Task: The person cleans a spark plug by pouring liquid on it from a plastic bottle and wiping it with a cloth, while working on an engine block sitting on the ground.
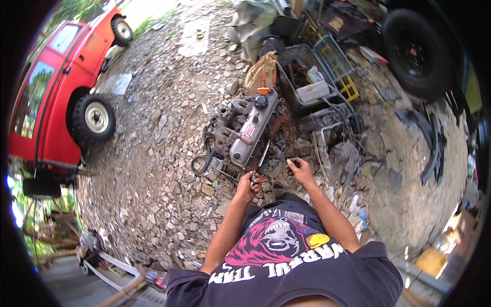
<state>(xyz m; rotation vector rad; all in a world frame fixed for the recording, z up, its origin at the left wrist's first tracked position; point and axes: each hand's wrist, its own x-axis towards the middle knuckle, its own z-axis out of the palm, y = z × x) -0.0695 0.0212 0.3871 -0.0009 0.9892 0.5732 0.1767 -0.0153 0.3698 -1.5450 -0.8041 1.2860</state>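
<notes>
An engine (pixel 249 134) with a long grey valve cover sits on the stony ground in front of me. A screwdriver-like tool (pixel 246 138) with a brownish handle lies across the cover, and a shiny metal bar (pixel 264 153) leans along the engine's right side. Close to the engine's near end, my left hand (pixel 247 187) is closed, with a small metallic piece partly showing at its fingers; its kind is unclear. My right hand (pixel 300 172) is held just right of the engine, thumb and fingertips pinched together. Whatever is between them is too small to make out.
Behind the engine stand a brown paper sack (pixel 262 71) and a dark crate (pixel 294 56) of parts and a white container. A metal frame (pixel 322 146) with hoses lies at right. A red vehicle (pixel 59 97) is at left; a large tyre (pixel 417 53) stands far right.
</notes>
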